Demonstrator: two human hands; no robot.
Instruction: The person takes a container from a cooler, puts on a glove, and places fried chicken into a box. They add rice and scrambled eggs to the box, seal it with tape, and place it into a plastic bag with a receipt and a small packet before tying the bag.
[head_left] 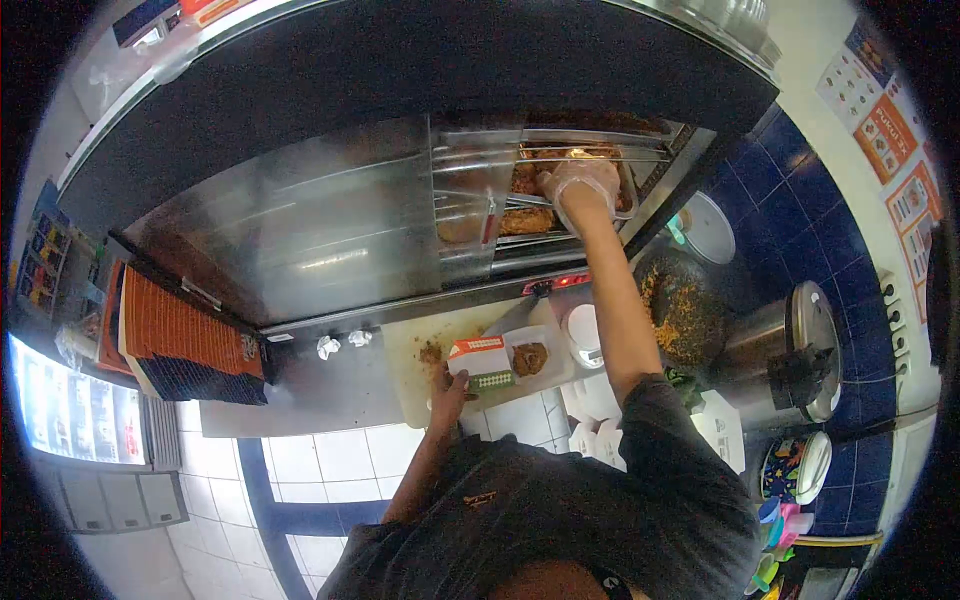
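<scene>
My right hand, in a clear plastic glove, reaches through the open side of the glass display case, over a tray of fried pieces. Its fingers are hidden by the glove and glare. Down at the counter, my left hand rests against the left side of a red, white and green paper box, its fingers around the edge. The box stands on a pale cutting board. Just right of it is a clear container with brown food inside.
A white-lidded tub stands right of the container. Farther right are a stone mortar with orange bits and a large metal pot. Folded orange boxes are stacked at left. Crumpled white paper lies below the case.
</scene>
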